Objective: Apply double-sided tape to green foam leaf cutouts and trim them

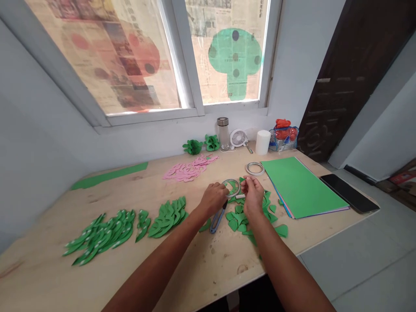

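Observation:
My left hand (213, 198) is closed around a roll of double-sided tape (232, 187) held just above the wooden table (195, 260). A blue-handled cutter (218, 218) pokes out from under that hand. My right hand (251, 196) pinches the free end of the tape strip (241, 196) close beside the roll. Below both hands lies a loose heap of green paper petal pieces (240, 219).
Rows of folded green paper leaves (107, 234) lie at the left, pink paper cutouts (190, 169) further back. A second tape roll (255, 168), a stack of green sheets (300, 186) and a phone (347, 193) sit at the right. A bottle, small fan and white cup line the wall.

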